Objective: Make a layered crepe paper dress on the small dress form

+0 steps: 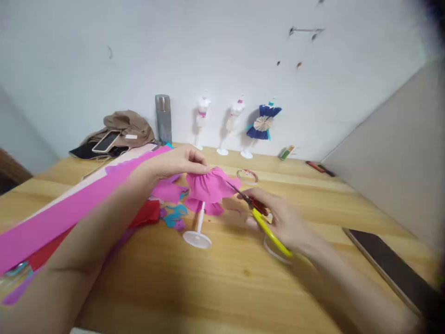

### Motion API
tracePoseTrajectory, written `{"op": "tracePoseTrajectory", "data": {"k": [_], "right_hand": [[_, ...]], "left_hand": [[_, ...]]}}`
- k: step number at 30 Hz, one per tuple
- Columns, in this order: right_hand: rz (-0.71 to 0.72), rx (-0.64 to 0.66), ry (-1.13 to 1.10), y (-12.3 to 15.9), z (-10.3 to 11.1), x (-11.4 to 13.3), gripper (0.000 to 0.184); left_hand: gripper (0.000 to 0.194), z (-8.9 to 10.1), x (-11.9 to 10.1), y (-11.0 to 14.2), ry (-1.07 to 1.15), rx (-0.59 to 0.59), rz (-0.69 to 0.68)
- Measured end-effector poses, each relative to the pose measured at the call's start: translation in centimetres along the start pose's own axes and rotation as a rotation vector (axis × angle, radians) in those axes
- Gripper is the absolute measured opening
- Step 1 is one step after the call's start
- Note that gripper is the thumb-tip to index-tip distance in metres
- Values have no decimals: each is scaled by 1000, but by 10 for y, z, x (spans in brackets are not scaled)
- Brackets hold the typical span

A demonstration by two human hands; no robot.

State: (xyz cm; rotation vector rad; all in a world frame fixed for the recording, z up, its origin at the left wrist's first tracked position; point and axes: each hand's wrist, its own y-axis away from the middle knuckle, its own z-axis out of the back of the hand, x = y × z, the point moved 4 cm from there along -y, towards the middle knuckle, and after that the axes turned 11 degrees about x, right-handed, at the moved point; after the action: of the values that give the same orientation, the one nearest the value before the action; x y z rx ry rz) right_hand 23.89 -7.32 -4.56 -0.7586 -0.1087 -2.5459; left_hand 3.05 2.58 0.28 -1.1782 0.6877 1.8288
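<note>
My left hand [182, 161] pinches the gathered top of a pink crepe-paper skirt [212, 188]. The skirt hangs around a small white stand [197, 239] whose pole and round base show below it; the stand's upper part is hidden by my hand and the paper. From the right, my right hand [283, 218] grips a pair of scissors [267, 228] with yellow and red on the handles. Its dark blade tips reach the skirt's right edge. Whether the blades are parted I cannot tell, and motion blurs the right hand.
Behind stand two white mini mannequins [201, 116] [236, 118] and one in a blue paper dress [267, 132]. Long pink paper [83, 195], red paper [148, 213] and blue scraps [175, 215] lie left. A tape roll [247, 176], thermos [163, 118] and dark tablet-like device [392, 269] are around.
</note>
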Motion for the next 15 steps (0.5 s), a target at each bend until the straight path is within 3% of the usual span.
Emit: {"op": "tracePoseTrajectory", "data": {"k": [15], "right_hand": [[43, -34, 20, 1, 1, 4, 35]], "left_hand": [[16, -2, -1, -1, 10, 3, 22]]}}
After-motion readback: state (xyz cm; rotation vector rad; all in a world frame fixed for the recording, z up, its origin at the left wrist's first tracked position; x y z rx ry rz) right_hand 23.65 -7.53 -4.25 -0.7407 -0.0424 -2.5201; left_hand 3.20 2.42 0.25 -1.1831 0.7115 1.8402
